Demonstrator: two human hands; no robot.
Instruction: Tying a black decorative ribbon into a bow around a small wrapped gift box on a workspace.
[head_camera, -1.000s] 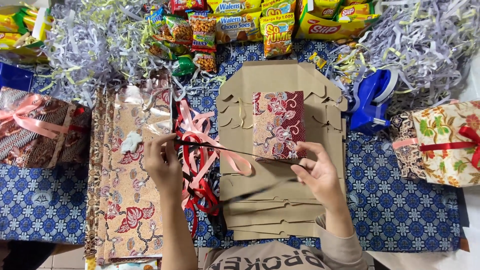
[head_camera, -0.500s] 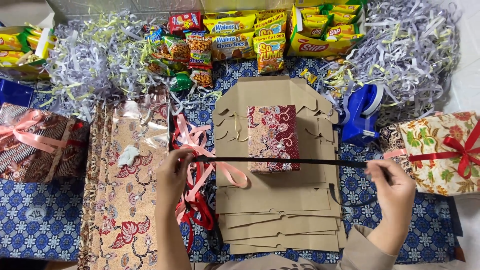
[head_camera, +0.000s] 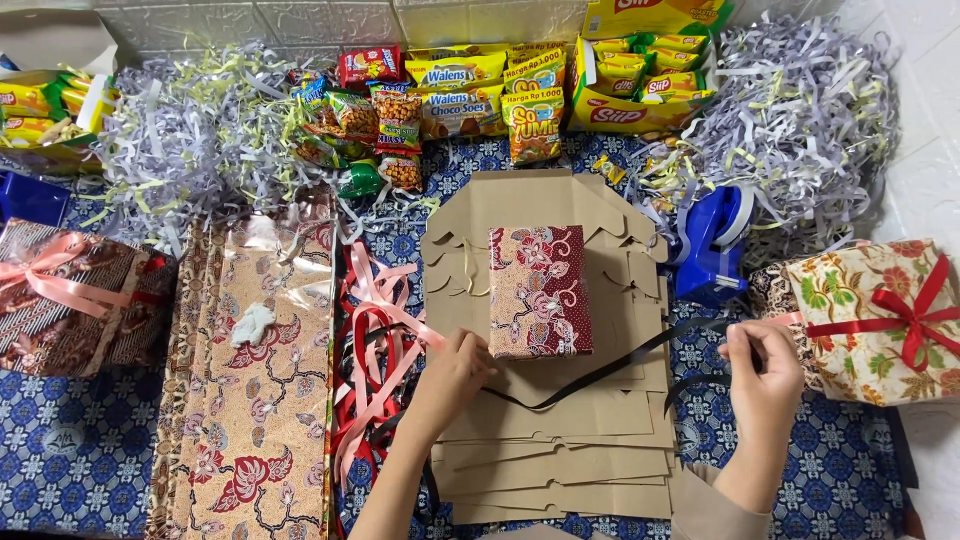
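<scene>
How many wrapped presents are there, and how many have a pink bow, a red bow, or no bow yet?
Pink-ribboned brown patterned box: 1
Red-ribboned floral box: 1
Unribboned red batik-wrapped box: 1
Total: 3

Bare cardboard stack (head_camera: 560, 450) lies open between ribbon pile (head_camera: 375, 340) and tape dispenser (head_camera: 708, 250).

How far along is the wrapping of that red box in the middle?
Done: the red box is wrapped in patterned paper and lies on the cardboard stack. In hand: the left hand and right hand stretch a black ribbon below it. Left: no ribbon is tied round it yet, unlike the bowed gift at right.
</scene>
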